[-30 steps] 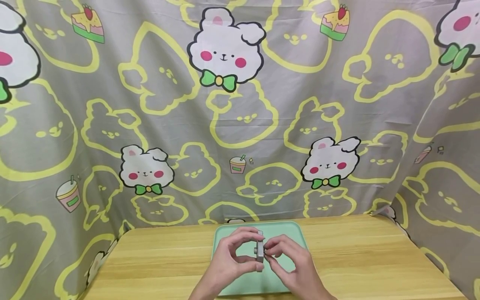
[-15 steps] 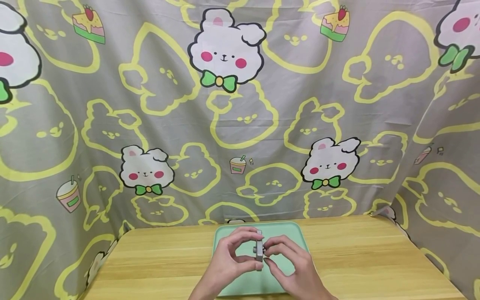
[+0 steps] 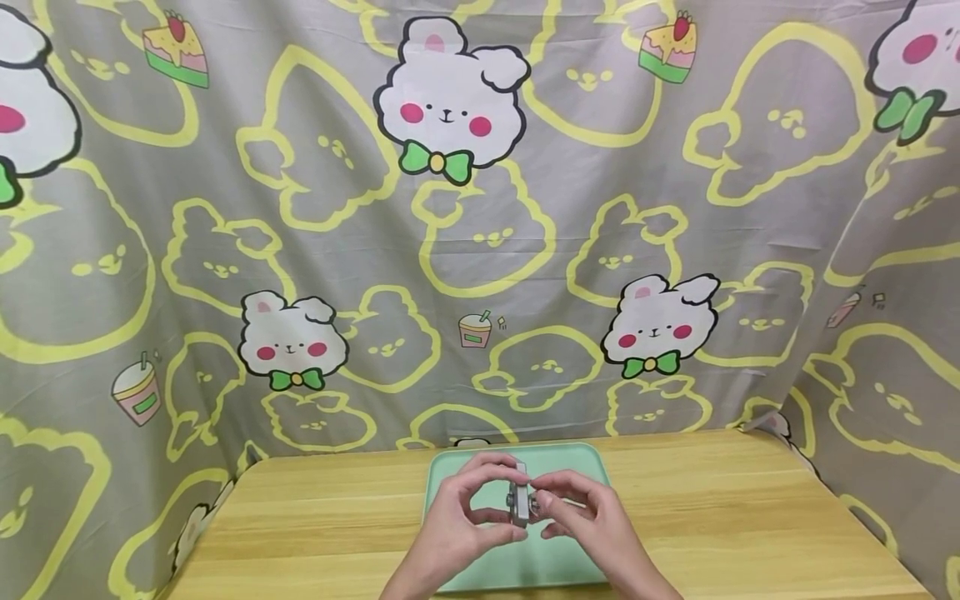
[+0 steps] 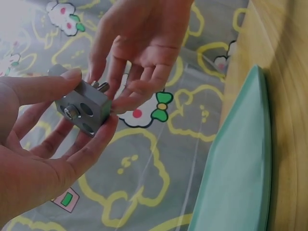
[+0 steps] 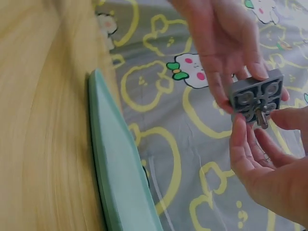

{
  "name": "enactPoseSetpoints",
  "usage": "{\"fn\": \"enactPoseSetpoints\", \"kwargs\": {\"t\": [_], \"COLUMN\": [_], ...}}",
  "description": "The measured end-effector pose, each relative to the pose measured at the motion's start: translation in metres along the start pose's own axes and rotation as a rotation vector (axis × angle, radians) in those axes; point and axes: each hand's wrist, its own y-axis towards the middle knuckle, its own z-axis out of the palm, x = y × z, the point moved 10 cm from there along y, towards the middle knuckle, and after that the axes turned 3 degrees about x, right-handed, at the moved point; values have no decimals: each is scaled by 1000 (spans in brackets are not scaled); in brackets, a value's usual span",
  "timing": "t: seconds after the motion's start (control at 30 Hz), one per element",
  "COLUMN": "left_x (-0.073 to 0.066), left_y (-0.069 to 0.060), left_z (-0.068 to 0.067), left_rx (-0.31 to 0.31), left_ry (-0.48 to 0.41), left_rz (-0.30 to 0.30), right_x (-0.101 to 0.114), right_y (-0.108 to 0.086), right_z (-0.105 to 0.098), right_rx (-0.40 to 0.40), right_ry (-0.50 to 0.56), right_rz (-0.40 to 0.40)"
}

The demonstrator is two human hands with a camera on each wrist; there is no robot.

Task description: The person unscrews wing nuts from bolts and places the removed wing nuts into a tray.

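Note:
A grey block (image 4: 85, 107) with several round holes is held up above the tray, and a metal bolt (image 5: 261, 119) passes through it. My left hand (image 3: 459, 510) holds the block by opposite edges between thumb and fingers. On the block's other side is my right hand (image 3: 588, 508), its fingers curved about the bolt's protruding end. In the right wrist view its fingertips (image 5: 239, 126) lie either side of the bolt, spaced apart, close to the block's edge. The bolt's round head (image 4: 71, 111) shows on the side toward my left palm. Whether a nut sits on the bolt is too small to tell.
A pale green tray (image 3: 444, 467) lies on the light wooden table (image 3: 322, 517) below my hands. A grey curtain (image 3: 525, 200) with rabbit drawings hangs behind the table and along both sides.
My left hand keeps hold of the block almost in place. The fingers of my right hand parted a little at the bolt, then turned, with the thumb now higher.

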Motion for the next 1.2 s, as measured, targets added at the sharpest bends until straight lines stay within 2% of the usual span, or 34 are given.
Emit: {"fn": "enactPoseSetpoints", "kwargs": {"t": [0.1, 0.2, 0.5, 0.7, 0.93, 1.1, 1.2], "left_x": [-1, -1, 0, 1, 3, 3, 2], "left_y": [0, 0, -1, 0, 0, 0, 0], "left_z": [4, 6, 10, 10, 6, 3, 2], "left_rx": [21, 37, 51, 47, 21, 14, 14], "left_ry": [17, 37, 55, 37, 15, -9, -32], "left_rz": [11, 25, 33, 30, 18, 9, 12], "right_x": [-10, -14, -13, -6, 9, 24, 36], "right_y": [0, 0, -1, 0, -2, -6, -12], "right_z": [3, 4, 2, 0, 0, 4, 8], "right_rx": [57, 80, 61, 34, -15, -42, -41], "right_ry": [70, 98, 69, 44, -60, -161, -241], "right_rz": [93, 117, 103, 48, -78, -240, -397]}}
